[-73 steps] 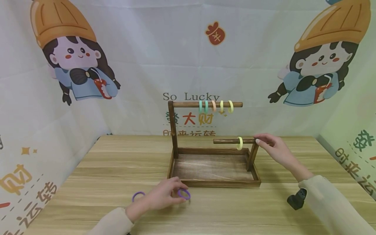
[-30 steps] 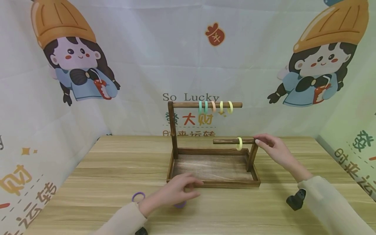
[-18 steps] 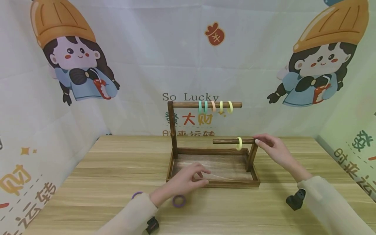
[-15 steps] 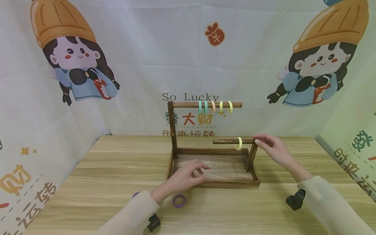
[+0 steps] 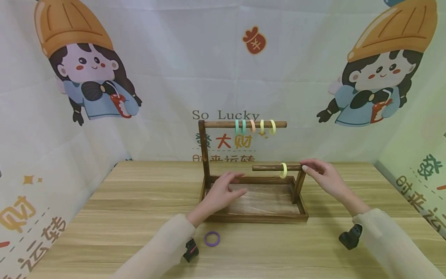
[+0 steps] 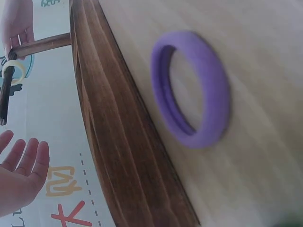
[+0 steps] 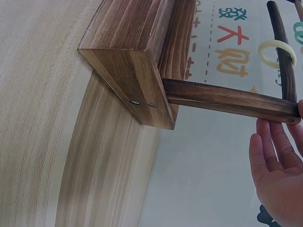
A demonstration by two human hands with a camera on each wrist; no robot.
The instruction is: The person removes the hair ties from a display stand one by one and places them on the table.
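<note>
A dark wooden two-armed display rack (image 5: 258,218) with a shallow tray base stands on the table. My right hand (image 5: 329,180) pinches the top corner of its short right post, thumb in front. One pale yellow ring (image 5: 285,170) hangs on the lower bar, left of that hand. My left hand (image 5: 220,193) hovers over the tray's left part with fingers spread and nothing between them; the left wrist view shows it palm-side, short of the lower bar's free end. A purple ring (image 6: 215,90) lies flat on the table in front of the tray, near the left sleeve.
The tall left post carries the upper bar (image 5: 219,124), where two teal rings (image 5: 237,127), a peach ring (image 5: 253,126) and two yellow rings (image 5: 262,127) hang. A printed cloth (image 5: 167,97) stands behind the table. Black wrist cameras (image 5: 351,237) sit under both sleeves.
My left hand has let go of the purple ring, which now lies on the table, and moved forward over the tray. The forearm now covers the second purple ring's place. The right hand stays put.
</note>
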